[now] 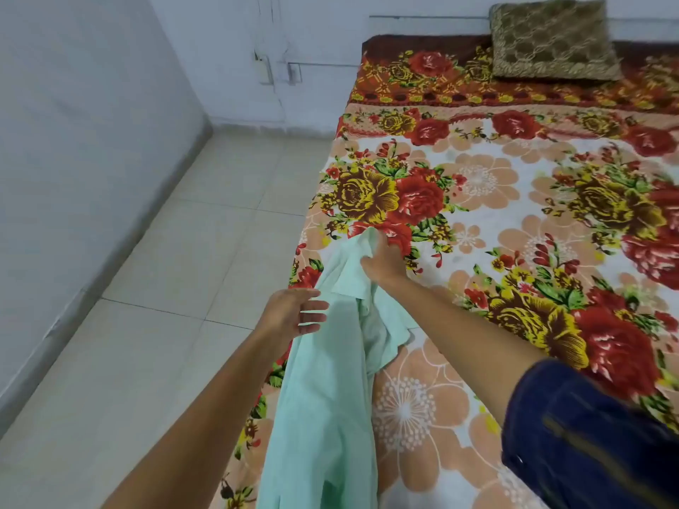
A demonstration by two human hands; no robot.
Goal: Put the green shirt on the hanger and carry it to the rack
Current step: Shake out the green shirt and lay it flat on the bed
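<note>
The pale green shirt (323,391) hangs in a long fold over the left edge of the bed, from the middle of the view down to the bottom. My right hand (382,262) grips its top end, bunched against the blanket. My left hand (294,314) is spread open with fingers apart, touching the shirt's left side a little lower. No hanger or rack is in view.
The bed carries a floral blanket (514,222) in red, yellow and peach. A brown-gold patterned pillow (554,38) lies at its far end. Pale floor tiles (165,288) run along the bed's left side up to white walls (73,123).
</note>
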